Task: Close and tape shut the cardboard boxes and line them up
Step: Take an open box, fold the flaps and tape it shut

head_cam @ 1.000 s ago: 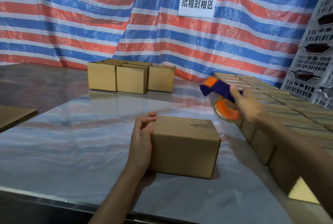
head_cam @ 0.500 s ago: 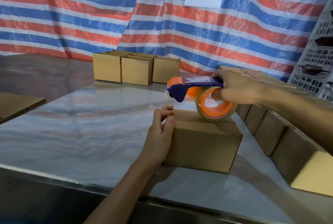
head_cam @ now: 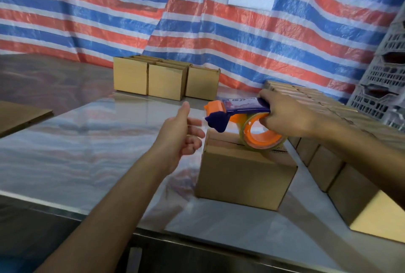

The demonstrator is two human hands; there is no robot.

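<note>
A closed cardboard box point(head_cam: 243, 174) sits on the shiny table point(head_cam: 87, 152) in front of me. My right hand point(head_cam: 285, 114) grips the handle of a blue and orange tape dispenser point(head_cam: 243, 117), whose clear tape roll rests on the box's top seam. The dispenser's blade end points left. My left hand point(head_cam: 182, 132) hovers just left of the box with its fingers loose and thumb raised, holding nothing.
Three open boxes point(head_cam: 166, 79) stand in a row at the far side of the table. A long line of closed boxes point(head_cam: 328, 163) runs along the right. Flat cardboard point(head_cam: 19, 114) lies at the left. Grey plastic crates point(head_cam: 383, 79) stack at the far right.
My left hand has let go of the box's left side and lifted off it. The dispenser has come down from mid-air onto the box top.
</note>
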